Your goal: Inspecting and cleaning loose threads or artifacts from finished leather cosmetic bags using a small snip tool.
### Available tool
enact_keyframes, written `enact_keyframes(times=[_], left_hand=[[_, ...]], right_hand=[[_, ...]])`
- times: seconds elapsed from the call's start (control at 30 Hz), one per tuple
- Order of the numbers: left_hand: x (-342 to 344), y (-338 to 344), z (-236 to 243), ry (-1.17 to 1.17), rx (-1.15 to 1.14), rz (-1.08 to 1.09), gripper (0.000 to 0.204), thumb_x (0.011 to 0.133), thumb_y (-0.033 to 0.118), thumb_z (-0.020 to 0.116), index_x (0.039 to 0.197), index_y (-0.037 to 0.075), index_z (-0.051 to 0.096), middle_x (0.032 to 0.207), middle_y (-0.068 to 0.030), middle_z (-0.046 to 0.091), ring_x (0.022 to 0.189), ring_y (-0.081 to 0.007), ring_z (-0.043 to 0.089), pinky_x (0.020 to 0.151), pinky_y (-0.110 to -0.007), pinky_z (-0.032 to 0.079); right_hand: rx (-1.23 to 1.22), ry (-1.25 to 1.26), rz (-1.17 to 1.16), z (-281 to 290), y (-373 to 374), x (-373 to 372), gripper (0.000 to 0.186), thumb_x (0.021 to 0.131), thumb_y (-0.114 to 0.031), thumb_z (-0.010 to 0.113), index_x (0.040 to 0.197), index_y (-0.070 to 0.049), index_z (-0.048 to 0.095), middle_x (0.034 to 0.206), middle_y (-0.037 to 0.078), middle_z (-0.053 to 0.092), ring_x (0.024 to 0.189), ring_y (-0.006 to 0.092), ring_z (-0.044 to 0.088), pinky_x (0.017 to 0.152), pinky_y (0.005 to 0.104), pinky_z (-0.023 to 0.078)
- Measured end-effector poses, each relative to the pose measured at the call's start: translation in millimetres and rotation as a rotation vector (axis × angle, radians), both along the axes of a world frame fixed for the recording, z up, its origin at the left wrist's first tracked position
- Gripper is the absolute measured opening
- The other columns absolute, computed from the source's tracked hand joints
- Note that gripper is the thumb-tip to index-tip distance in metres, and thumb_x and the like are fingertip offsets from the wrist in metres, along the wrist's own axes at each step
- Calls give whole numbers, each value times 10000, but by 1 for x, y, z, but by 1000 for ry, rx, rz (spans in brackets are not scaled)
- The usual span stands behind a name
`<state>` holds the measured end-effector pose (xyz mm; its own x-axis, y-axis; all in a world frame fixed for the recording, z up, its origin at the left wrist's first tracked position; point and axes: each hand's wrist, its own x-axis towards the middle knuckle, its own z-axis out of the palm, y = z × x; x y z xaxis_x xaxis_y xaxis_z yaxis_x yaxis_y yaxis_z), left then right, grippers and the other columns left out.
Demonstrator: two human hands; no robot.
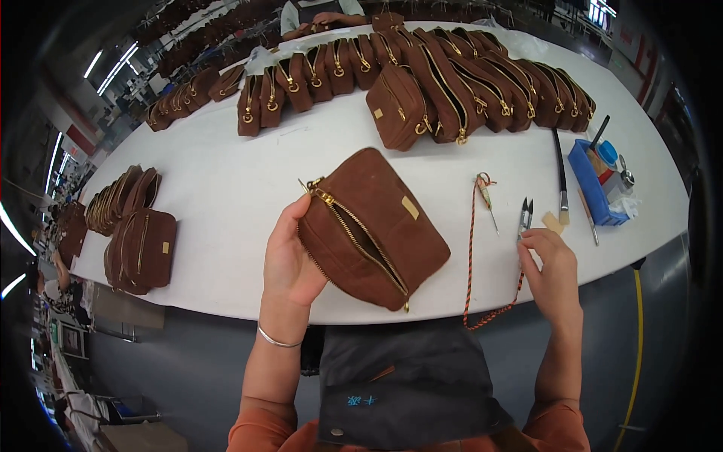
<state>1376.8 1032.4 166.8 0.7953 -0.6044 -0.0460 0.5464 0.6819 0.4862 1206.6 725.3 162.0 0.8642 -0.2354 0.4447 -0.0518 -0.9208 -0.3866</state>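
My left hand (290, 260) grips a brown pouch (407, 233) by its left side and holds it tilted above the white table. Its gold-toothed zipper is partly parted, the puller sits at the upper left, and a small gold plate shows on the face. At the right, my right hand (553, 264) has curled fingers at the handle end of small thread snips (525, 213), whose blades point away from me. Beside them lies an awl (484, 194) with a wrapped handle. An orange and black braided cord (471, 264) loops from it toward my right hand.
Rows of brown pouches (324, 71) line the table's far side, and more pouches (143, 248) stand at left. On the right are a blue bin (595, 181) with bottles, a black-handled brush (562, 181) and a thin tool (589, 217). A person (324, 16) sits across the table.
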Motion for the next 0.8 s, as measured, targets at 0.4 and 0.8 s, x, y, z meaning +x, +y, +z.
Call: enact_keyframes(times=[0.4, 0.8], left_hand=[[-20, -17, 21, -581, 550, 141, 246, 870, 59, 657, 1106, -11, 666, 1059, -34, 671, 953, -96, 594, 862, -258, 464], [-40, -24, 4, -618, 733, 242, 243, 973, 188, 620, 919, -36, 696, 869, 3, 666, 772, -29, 538, 650, -200, 430]], right_hand=[[485, -270, 438, 18, 82, 51, 90, 832, 20, 679, 917, 18, 649, 887, 129, 665, 802, 261, 653, 708, 321, 514], [978, -227, 465, -2, 105, 59, 79, 893, -26, 649, 950, 26, 633, 854, 80, 655, 736, 143, 628, 707, 259, 507]])
